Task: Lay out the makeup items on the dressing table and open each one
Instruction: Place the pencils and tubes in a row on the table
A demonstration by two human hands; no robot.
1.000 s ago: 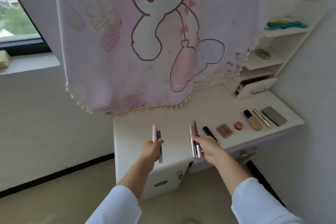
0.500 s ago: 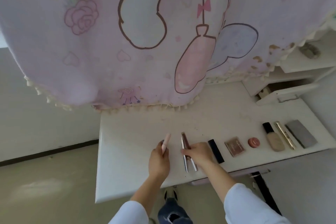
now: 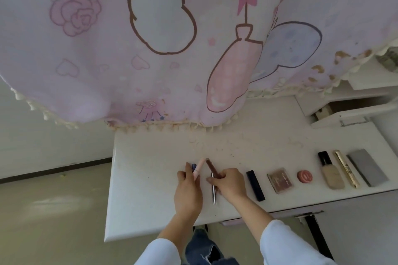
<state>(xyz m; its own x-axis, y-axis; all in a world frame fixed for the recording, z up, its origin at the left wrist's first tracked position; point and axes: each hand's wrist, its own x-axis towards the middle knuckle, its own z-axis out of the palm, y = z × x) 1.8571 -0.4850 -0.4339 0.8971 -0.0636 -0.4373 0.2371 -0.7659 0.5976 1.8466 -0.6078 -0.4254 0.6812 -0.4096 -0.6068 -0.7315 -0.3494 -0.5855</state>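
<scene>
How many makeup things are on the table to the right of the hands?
6, in a row: black tube, brown palette, red pot, foundation bottle, gold tube, grey case.

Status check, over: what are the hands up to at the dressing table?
Left hand grips pink tube and blue stick. Right hand pinches brown pencil, silver pen on table. Black tube to grey case in row, right. No obstruction seen.

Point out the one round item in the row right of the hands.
The small red pot, between the brown square palette and the foundation bottle; the others are long or rectangular.
</scene>
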